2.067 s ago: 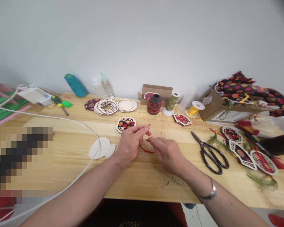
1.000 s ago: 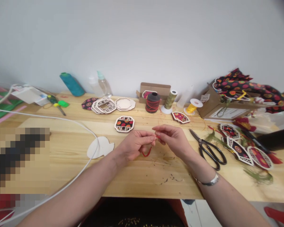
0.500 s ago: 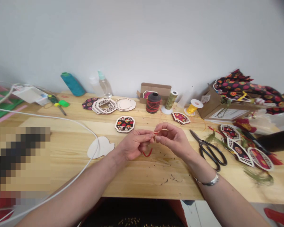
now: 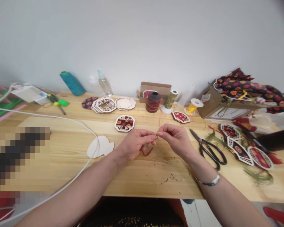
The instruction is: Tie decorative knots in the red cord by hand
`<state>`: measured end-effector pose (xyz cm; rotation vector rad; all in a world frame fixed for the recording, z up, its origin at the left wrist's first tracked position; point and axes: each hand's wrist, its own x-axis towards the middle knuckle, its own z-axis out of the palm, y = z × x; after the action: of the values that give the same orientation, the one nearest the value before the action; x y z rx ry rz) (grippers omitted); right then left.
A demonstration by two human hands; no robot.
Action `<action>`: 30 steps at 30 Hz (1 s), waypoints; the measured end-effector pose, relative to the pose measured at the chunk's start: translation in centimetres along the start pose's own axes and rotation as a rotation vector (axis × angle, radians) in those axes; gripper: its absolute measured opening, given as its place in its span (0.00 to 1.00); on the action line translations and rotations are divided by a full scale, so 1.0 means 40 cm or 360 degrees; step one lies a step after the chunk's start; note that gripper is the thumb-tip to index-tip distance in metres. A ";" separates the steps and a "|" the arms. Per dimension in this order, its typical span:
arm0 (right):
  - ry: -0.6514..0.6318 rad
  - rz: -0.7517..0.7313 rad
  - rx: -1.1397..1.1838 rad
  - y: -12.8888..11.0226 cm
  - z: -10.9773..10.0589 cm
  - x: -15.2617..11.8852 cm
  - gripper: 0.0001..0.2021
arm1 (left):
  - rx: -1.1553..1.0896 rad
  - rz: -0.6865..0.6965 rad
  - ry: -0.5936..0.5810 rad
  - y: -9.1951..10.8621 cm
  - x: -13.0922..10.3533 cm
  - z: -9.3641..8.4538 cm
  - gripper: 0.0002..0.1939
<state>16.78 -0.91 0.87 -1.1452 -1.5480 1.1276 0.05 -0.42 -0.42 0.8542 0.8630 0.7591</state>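
Near the middle of the frame, the left hand is clamping its thumb and forefinger together on a red cord, whose loose tail is hanging in a short curve just below those fingers. The right hand is meeting it from the right side of the frame, thumb and forefinger closing on a tiny bit of the cord right at the left fingertips; the exact grip there is too small to make out. A silver bracelet is circling the right wrist at lower right. Just above the left hand, an octagonal fretwork piece with patterned fabric is lying flat on the wooden table, while a pale cutout is lying left of center with a white cable crossing it. Black-handled scissors are resting right of center, pointing toward the upper left. Along the upper middle, a dark spool wound with red is standing beside a green thread spool, and a yellow thread spool is sitting farther right. More framed ornaments are lying in a cluster at the right of the frame.
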 end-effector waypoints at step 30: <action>0.0110 0.0160 -0.0027 -0.023 0.002 -0.009 0.08 | 0.0652 0.0410 0.0129 0.009 -0.030 0.014 0.11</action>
<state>16.61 -1.43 1.71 -1.2722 -1.4636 1.1308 -0.09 -1.44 0.49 1.3238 1.0110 0.8585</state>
